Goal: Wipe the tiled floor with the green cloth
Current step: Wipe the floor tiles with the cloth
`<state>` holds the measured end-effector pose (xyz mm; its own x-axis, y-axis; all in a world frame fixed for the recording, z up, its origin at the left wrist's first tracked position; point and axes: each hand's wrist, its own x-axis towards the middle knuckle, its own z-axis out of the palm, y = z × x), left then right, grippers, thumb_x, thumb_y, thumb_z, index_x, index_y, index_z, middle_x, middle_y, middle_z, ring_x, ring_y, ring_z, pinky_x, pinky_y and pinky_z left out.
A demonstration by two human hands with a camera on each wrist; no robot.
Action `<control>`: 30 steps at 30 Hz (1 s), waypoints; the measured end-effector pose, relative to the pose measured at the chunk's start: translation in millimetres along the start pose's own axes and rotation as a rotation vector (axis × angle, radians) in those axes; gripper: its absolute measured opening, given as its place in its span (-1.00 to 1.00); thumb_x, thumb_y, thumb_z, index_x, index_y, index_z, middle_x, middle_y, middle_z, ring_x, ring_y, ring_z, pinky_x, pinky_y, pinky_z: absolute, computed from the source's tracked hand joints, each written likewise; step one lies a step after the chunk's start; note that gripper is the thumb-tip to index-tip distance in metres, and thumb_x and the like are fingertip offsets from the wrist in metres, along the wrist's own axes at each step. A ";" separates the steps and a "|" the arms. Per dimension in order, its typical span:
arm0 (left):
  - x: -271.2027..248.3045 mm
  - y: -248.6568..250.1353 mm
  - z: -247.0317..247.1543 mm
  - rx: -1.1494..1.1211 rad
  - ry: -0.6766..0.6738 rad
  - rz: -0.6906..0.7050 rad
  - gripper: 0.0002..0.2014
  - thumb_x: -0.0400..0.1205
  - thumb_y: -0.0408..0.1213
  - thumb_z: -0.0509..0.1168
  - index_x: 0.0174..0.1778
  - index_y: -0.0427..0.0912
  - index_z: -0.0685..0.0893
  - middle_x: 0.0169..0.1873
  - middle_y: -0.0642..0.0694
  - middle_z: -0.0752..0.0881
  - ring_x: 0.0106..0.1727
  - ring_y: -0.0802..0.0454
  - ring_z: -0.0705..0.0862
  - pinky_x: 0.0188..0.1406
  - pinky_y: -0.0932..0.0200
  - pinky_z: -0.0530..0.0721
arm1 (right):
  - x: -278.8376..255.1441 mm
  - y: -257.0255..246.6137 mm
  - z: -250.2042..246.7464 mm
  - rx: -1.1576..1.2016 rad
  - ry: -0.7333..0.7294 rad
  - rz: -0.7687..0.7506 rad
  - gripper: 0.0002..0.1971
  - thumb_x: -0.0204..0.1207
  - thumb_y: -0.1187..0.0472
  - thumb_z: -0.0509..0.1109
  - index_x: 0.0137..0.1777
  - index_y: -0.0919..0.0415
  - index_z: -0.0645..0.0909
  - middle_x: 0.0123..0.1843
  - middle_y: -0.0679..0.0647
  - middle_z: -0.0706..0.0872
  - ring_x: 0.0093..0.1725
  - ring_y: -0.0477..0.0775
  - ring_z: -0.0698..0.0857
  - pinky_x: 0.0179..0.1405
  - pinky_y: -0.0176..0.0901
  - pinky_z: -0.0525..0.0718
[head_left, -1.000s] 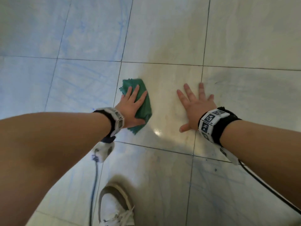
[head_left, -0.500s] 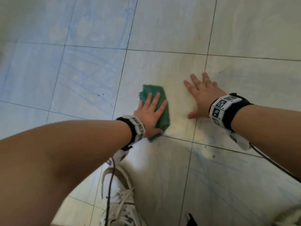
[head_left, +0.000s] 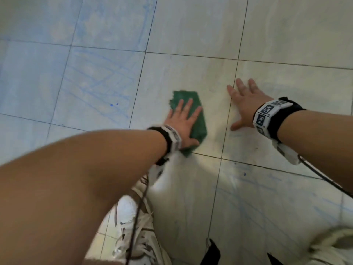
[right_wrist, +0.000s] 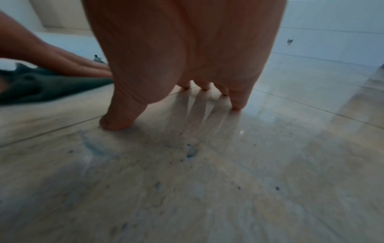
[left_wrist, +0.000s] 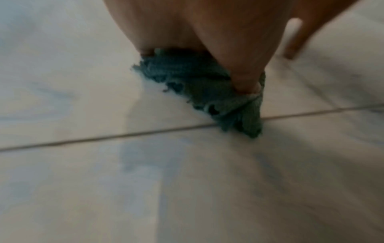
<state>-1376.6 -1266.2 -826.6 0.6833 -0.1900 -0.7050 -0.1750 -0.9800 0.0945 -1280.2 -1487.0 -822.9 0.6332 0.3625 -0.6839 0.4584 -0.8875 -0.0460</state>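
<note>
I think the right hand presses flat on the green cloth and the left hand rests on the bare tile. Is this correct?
No, the hands are swapped. In the head view the left hand presses flat on the green cloth, and the right hand rests on the bare tile.

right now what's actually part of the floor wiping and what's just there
Part of the job:
- green cloth, pressed flat under the left hand
- tiled floor, with blue streaks
- right hand, spread flat on the tile

Just there:
- white shoe
- wrist cables
</note>
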 end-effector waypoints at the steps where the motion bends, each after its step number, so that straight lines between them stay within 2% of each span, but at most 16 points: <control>1: -2.8 -23.4 -4.9 -0.027 -0.006 -0.077 0.17 0.51 0.32 0.35 0.70 0.04 -0.40 0.66 -0.17 -0.47 0.69 -0.29 -0.39 0.68 -0.36 -0.09 | -1.1 -0.9 0.5 0.001 0.006 0.005 0.39 0.25 -0.35 0.61 0.74 -0.01 -0.40 0.76 0.09 -0.42 0.73 0.36 -0.32 0.71 0.31 0.03; 3: -6.5 -56.4 -10.9 -0.073 -0.024 -0.209 0.17 0.52 0.31 0.36 0.69 0.03 -0.41 0.66 -0.18 -0.48 0.69 -0.30 -0.37 0.67 -0.38 -0.04 | -3.5 -0.9 1.7 0.013 0.007 0.010 0.37 0.28 -0.36 0.59 0.73 -0.01 -0.41 0.75 0.08 -0.44 0.73 0.34 -0.33 0.71 0.29 0.02; 6: -4.8 -55.3 -9.5 -0.123 -0.015 -0.247 0.15 0.54 0.28 0.36 0.70 0.01 -0.41 0.66 -0.19 -0.47 0.69 -0.31 -0.38 0.65 -0.42 -0.05 | -9.3 1.1 5.1 0.041 0.003 0.006 0.30 0.35 -0.35 0.54 0.74 -0.03 -0.40 0.75 0.05 -0.43 0.73 0.31 -0.34 0.71 0.27 0.02; 11: 9.3 -5.6 -11.6 -0.036 0.022 -0.105 0.15 0.53 0.33 0.31 0.70 0.00 -0.41 0.66 -0.20 -0.48 0.67 -0.33 -0.40 0.65 -0.42 -0.11 | -17.2 8.9 12.7 0.069 0.021 0.004 0.24 0.38 -0.38 0.49 0.75 -0.05 -0.37 0.76 0.05 -0.41 0.73 0.29 -0.33 0.69 0.23 0.00; 16: 14.2 84.0 0.5 0.085 -0.010 0.111 0.14 0.53 0.35 0.29 0.70 0.00 -0.40 0.65 -0.20 -0.50 0.66 -0.34 -0.45 0.64 -0.43 -0.17 | -15.6 15.5 13.3 0.022 0.016 -0.013 0.25 0.38 -0.39 0.48 0.75 -0.04 -0.36 0.77 0.08 -0.38 0.73 0.33 -0.31 0.73 0.24 -0.02; 19: 13.3 106.9 7.6 0.062 -0.014 0.125 0.13 0.53 0.31 0.32 0.72 0.01 -0.36 0.65 -0.19 -0.50 0.65 -0.32 -0.47 0.63 -0.45 -0.19 | -14.4 18.4 12.4 -0.018 0.001 -0.023 0.25 0.38 -0.39 0.48 0.75 -0.03 -0.37 0.77 0.11 -0.37 0.73 0.36 -0.29 0.73 0.24 -0.02; 23: 10.1 83.9 5.1 0.092 -0.030 0.154 0.14 0.53 0.30 0.34 0.70 0.05 -0.38 0.65 -0.13 -0.51 0.66 -0.24 -0.49 0.65 -0.38 -0.21 | -17.0 11.3 10.5 -0.007 -0.016 -0.011 0.32 0.31 -0.43 0.51 0.75 0.01 -0.37 0.77 0.13 -0.38 0.73 0.38 -0.30 0.72 0.26 0.01; 27: 2.1 46.7 9.9 0.067 -0.034 0.079 0.16 0.53 0.31 0.34 0.69 0.06 -0.42 0.64 -0.10 -0.54 0.66 -0.21 -0.49 0.67 -0.33 -0.21 | -16.4 -23.1 9.1 -0.025 -0.026 -0.099 0.29 0.33 -0.41 0.51 0.74 -0.05 -0.37 0.75 0.09 -0.42 0.72 0.36 -0.33 0.70 0.36 0.06; 30: -8.2 -2.1 11.5 0.005 -0.029 0.000 0.16 0.53 0.31 0.35 0.68 0.08 -0.44 0.64 -0.09 -0.53 0.67 -0.21 -0.47 0.67 -0.31 -0.19 | -12.0 -48.2 7.9 -0.002 -0.033 -0.092 0.29 0.35 -0.35 0.55 0.73 -0.08 -0.40 0.74 0.06 -0.46 0.72 0.38 -0.35 0.68 0.40 0.05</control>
<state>-1390.0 -1261.9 -829.1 0.6624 -0.1878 -0.7253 -0.1787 -0.9797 0.0905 -1314.8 -1450.8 -818.3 0.5672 0.4331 -0.7005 0.5151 -0.8502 -0.1086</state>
